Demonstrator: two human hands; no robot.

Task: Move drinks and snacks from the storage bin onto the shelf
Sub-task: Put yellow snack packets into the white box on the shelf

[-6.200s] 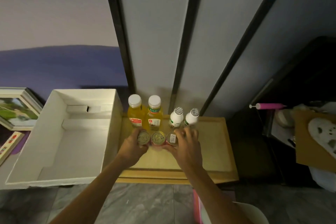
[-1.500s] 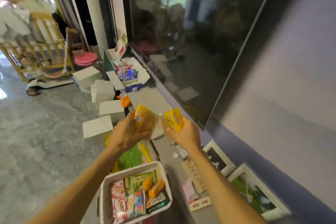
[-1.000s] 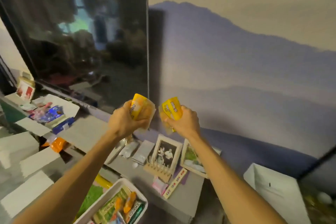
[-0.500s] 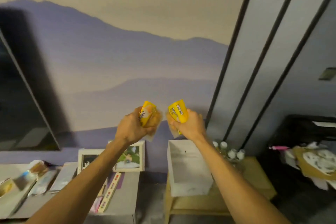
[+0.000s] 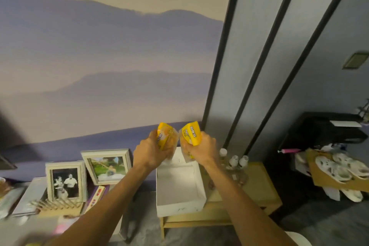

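Note:
My left hand (image 5: pixel 148 153) grips a yellow snack packet (image 5: pixel 164 137), and my right hand (image 5: pixel 201 151) grips a second yellow snack packet (image 5: pixel 192 132). Both packets are held side by side in the air, above an open white box (image 5: pixel 179 191). The box stands on the left part of a low wooden shelf (image 5: pixel 259 191). Several white-capped bottles (image 5: pixel 234 161) stand at the shelf's back, partly hidden behind my right forearm. The storage bin is out of view.
Two framed photos (image 5: pixel 87 173) lean against the wall on a grey low cabinet (image 5: pixel 30 201) at the left, with a wooden rack and small packets in front. A dark stand (image 5: pixel 323 132) with cardboard and pale shoes (image 5: pixel 343 171) is at the right.
The view has swung right from the storage bin and the TV to the wooden shelf. Both hands carried the yellow packets along and now hold them over the white box.

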